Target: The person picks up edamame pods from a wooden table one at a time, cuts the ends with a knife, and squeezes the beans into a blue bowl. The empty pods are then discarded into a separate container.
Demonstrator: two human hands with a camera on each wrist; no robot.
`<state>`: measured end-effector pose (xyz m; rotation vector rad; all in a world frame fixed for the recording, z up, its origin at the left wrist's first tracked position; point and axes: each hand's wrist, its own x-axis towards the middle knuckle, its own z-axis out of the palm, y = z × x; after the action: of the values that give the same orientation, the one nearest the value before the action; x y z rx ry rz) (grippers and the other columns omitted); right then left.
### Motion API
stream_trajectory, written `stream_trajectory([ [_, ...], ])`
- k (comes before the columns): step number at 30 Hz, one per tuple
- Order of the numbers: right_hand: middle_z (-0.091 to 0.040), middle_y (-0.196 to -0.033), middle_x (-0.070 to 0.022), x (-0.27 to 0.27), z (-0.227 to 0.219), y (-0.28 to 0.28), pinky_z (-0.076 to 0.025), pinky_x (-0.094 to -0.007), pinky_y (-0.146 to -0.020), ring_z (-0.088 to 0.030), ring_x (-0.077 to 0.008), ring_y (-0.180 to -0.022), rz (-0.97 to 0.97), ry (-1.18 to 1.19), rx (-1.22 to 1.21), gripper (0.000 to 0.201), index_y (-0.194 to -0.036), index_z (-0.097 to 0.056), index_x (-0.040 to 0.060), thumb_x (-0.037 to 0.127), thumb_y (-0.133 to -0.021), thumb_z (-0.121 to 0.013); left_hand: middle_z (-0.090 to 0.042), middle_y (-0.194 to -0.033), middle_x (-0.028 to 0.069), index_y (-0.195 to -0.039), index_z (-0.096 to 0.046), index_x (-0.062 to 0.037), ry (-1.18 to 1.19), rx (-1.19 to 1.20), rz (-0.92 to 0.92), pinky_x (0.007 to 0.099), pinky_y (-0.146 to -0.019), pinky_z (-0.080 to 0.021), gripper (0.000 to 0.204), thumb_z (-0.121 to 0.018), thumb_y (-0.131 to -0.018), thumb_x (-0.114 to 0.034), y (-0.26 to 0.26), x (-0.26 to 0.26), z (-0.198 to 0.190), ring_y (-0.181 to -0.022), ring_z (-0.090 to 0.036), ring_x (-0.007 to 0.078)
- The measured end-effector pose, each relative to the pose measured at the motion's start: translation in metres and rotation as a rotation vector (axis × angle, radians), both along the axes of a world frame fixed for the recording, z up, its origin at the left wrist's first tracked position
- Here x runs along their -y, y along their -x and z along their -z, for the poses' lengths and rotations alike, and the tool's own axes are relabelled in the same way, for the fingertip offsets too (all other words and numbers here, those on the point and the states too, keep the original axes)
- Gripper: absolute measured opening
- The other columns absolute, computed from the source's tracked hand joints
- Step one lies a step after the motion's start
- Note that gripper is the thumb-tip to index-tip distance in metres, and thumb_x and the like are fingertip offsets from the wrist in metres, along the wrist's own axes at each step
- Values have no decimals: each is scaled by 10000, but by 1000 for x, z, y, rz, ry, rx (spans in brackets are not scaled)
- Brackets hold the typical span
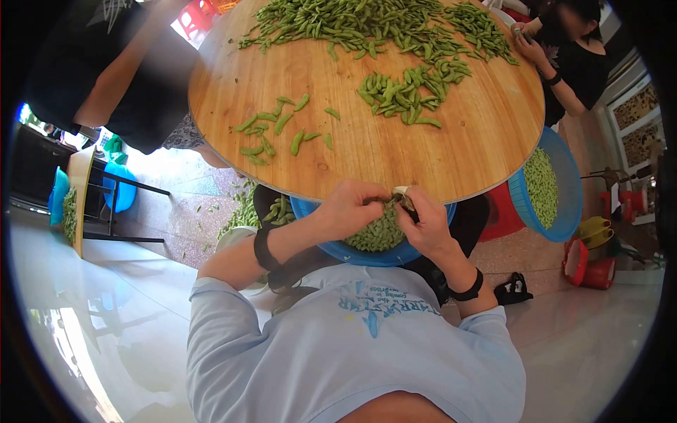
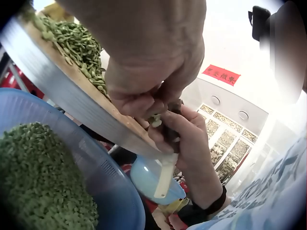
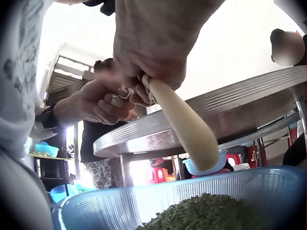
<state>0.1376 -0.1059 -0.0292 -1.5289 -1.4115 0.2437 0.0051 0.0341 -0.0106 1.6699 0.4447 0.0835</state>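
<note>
At the table's near edge, my left hand (image 1: 350, 209) and right hand (image 1: 428, 220) meet above a blue basket of shelled beans (image 1: 375, 236). My left hand pinches a pale green edamame pod (image 2: 154, 120), mostly hidden by the fingers. My right hand grips a tool with a long cream handle (image 3: 189, 127), which hangs down out of the palm; its working end is hidden in the fingers. In the left wrist view the right thumb is right beside the pod.
A round wooden table (image 1: 268, 176) bears a large heap of edamame pods (image 1: 352, 25) and smaller groups nearer me. Another blue basket of beans (image 1: 543, 187) stands at the right. A person (image 1: 575, 56) works at the far right; another person (image 1: 106, 77) is at the left.
</note>
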Motion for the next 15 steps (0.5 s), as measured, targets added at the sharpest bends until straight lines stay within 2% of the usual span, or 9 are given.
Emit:
stream_trajectory([
  [3, -532, -795, -158, 0, 3, 0, -439, -332, -574, -547, -302, -650, 26, 5, 46, 284, -1006, -542, -35, -67, -731, -608, -563, -665, 11, -951, -641, 41, 181, 58, -3, 227, -540, -412, 194, -528, -806, -20, 1, -3, -3, -609, -500, 58],
  [5, -525, -778, -157, -1, 3, -1, -437, -332, -569, -542, -307, -646, -43, 28, -42, 298, -1013, -543, -30, -75, -723, -595, -556, -650, 37, -961, -634, 40, -333, 198, 23, 236, -542, -415, 193, -513, -820, -10, 4, -6, -13, -605, -501, 65],
  [6, -525, -778, -157, 0, 4, -4, -437, -332, -569, -542, -307, -646, -49, 30, -45, 298, -1013, -543, -30, -75, -723, -595, -556, -650, 37, -961, -634, 40, -332, 194, 18, 236, -542, -415, 193, -513, -820, -10, 6, -12, -15, -605, -501, 65],
  [8, -548, -767, -115, 4, 5, -7, -440, -308, -567, -563, -226, -648, -125, 125, -71, 293, -1023, -551, -15, -48, -743, -628, -607, -703, 173, -948, -644, 19, -567, 221, -224, 322, -571, -478, 206, -528, -795, -56, 10, -34, -20, -597, -602, 214],
  [9, -548, -767, -115, 3, 6, -4, -440, -308, -567, -563, -226, -648, -125, 120, -75, 293, -1023, -551, -15, -48, -743, -628, -594, -683, 174, -938, -642, 13, -463, 129, -212, 343, -565, -481, 199, -523, -798, -63, 12, -41, -29, -592, -607, 256],
  [11, -576, -769, -50, -2, 4, 3, -438, -268, -552, -556, -122, -629, -35, 152, -524, 251, -1009, -565, 2, -8, -778, -664, -591, -681, 176, -932, -641, 11, -509, 147, -133, 344, -564, -481, 194, -522, -795, -58, 13, -34, -34, -597, -608, 270],
  [12, -576, -769, -50, -5, -1, 6, -438, -268, -552, -556, -122, -629, -38, 151, -524, 251, -1009, -565, 2, -8, -778, -664, -588, -678, 178, -925, -640, 8, -550, 167, -55, 345, -563, -480, 190, -520, -791, -53, 14, -29, -35, -602, -609, 285],
  [13, -574, -766, -23, -9, -9, 10, -433, -248, -544, -539, -88, -619, -84, 163, -659, 222, -999, -570, 9, 14, -800, -666, -588, -678, 178, -925, -640, 8, -554, 167, -57, 345, -563, -480, 190, -520, -791, -53, 13, -24, -36, -602, -609, 285],
  [15, -571, -762, 5, -12, -14, 9, -428, -229, -536, -523, -54, -610, -123, 172, -796, 194, -990, -574, 16, 36, -821, -667, -582, -680, 176, -927, -638, -3, -445, 162, 35, 349, -557, -477, 194, -519, -779, -39, 11, -16, -38, -607, -610, 303],
])
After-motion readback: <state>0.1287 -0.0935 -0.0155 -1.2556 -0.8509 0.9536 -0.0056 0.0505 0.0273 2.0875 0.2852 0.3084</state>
